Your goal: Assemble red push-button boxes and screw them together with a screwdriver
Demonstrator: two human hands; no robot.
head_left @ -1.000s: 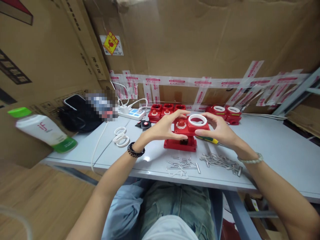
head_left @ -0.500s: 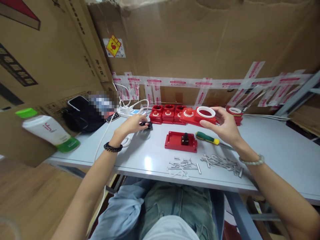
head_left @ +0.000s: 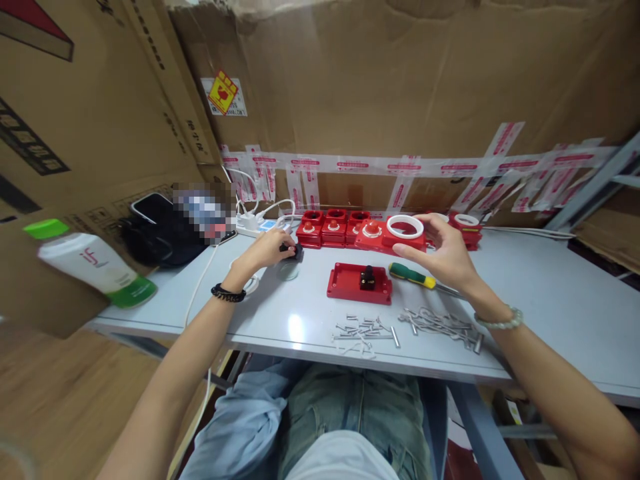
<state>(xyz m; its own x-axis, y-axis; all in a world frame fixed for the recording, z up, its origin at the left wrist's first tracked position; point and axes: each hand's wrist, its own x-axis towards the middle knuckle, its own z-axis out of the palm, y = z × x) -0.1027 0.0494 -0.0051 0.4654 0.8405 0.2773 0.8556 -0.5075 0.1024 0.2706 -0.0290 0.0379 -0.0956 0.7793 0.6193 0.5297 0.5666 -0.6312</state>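
Note:
My left hand (head_left: 273,248) is closed on a small black part (head_left: 295,252) just above the table, left of the red units. A clear round disc (head_left: 289,271) lies under it. My right hand (head_left: 445,250) grips the right end of a red housing (head_left: 380,241) that has a red knob and a white ring (head_left: 405,227). In front of the housing lies an open red tray (head_left: 343,283) with a black component (head_left: 369,278) inside. A green and yellow screwdriver (head_left: 413,275) rests to the right of the tray.
Several red units (head_left: 334,228) stand along the back, beside a white power strip (head_left: 253,223). Screws (head_left: 365,328) and metal pieces on cords (head_left: 435,321) lie near the front edge. A white and green bottle (head_left: 95,260) and a black bag (head_left: 155,233) are at left.
The view has shifted slightly. The red housing is a little lower and further left in my right hand. More of the clear disc shows below my left hand.

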